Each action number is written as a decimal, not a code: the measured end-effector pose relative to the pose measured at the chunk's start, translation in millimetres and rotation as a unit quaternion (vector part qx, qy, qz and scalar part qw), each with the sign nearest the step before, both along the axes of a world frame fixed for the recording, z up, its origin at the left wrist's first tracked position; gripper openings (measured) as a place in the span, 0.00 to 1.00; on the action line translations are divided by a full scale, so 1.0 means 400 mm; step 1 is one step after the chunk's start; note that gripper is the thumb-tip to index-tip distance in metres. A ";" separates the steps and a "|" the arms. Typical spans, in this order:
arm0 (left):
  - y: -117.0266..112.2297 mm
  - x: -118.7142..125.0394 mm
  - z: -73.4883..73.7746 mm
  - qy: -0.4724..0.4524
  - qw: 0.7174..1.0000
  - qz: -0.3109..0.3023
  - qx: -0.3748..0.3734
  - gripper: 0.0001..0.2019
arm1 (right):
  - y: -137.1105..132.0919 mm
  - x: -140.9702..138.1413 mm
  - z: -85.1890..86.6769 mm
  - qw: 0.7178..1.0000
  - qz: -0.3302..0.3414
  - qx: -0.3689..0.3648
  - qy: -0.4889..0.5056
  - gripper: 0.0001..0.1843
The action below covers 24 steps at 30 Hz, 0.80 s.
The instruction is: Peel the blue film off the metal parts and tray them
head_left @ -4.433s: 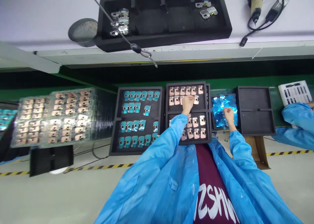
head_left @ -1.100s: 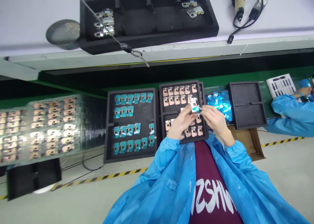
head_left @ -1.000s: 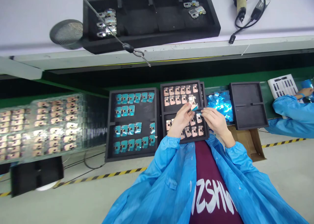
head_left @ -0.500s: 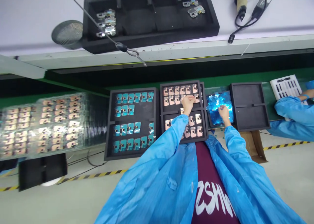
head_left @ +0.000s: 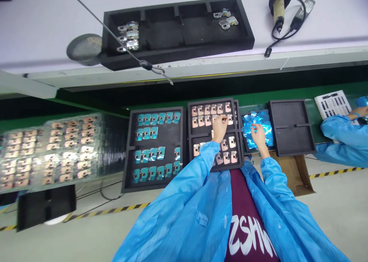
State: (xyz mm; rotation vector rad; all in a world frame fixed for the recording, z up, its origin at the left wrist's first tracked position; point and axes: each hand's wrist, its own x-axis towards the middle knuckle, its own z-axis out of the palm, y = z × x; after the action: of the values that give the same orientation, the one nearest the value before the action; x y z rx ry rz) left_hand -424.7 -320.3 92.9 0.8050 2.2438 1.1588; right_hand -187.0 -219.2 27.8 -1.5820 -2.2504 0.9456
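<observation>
My left hand (head_left: 220, 128) is over the upper half of a black tray (head_left: 189, 135) with rows of copper-coloured metal plates (head_left: 207, 109). Its fingertips are pinched together at the edge of a plate in the second row; whether they grip it is too small to tell. My right hand (head_left: 259, 136) is over a pile of shiny blue film pieces (head_left: 260, 118) in a smaller tray to the right. Its thumb and fingers are drawn together at the pile, and what lies between them cannot be made out.
Left of my hands is a black tray (head_left: 185, 139) of teal-covered plates (head_left: 153, 119). Farther left stand stacked clear trays (head_left: 99, 139) of copper plates. A divided black tray (head_left: 293, 139) lies to the right, near a co-worker's sleeve (head_left: 336, 128). A shelf above holds another tray (head_left: 178, 59) and a corded tool (head_left: 278, 15).
The whole scene sits slightly lower as my head has shifted. My right hand has moved a little left over the blue film. My left hand stays by the same plate.
</observation>
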 end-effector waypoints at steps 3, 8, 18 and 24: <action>-0.080 -0.010 0.042 0.025 1.000 0.011 0.015 0.05 | 0.009 0.053 0.004 0.998 -0.043 0.028 -0.028 0.23; -0.289 -0.022 0.106 0.056 0.994 0.075 0.049 0.12 | 0.044 0.214 -0.029 0.971 -0.176 0.042 -0.156 0.32; -0.355 0.038 0.174 0.005 0.996 0.070 0.051 0.14 | 0.124 0.343 -0.062 0.982 -0.058 -0.015 -0.180 0.16; -0.294 0.083 0.208 0.001 0.997 -0.007 0.081 0.13 | 0.145 0.394 0.012 0.988 -0.057 0.007 -0.145 0.14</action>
State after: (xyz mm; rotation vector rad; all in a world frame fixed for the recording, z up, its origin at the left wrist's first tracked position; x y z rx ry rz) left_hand -391.6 -437.9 176.0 0.8825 2.1635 1.3472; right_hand -29.4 -161.1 32.7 -1.9269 -2.3100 0.7087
